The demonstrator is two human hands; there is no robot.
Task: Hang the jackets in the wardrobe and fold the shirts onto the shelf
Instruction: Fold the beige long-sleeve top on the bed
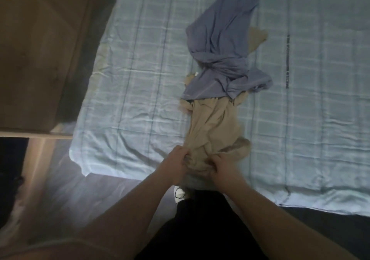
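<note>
I am gripping the near end of the tan shirt with both hands: my left hand is clenching a bunch of its cloth, and my right hand is clenching the cloth just beside it. The shirt is lying crumpled on the bed, stretching away from me. The blue shirt is lying over its far end, twisted. A wooden cabinet is standing left of the bed.
</note>
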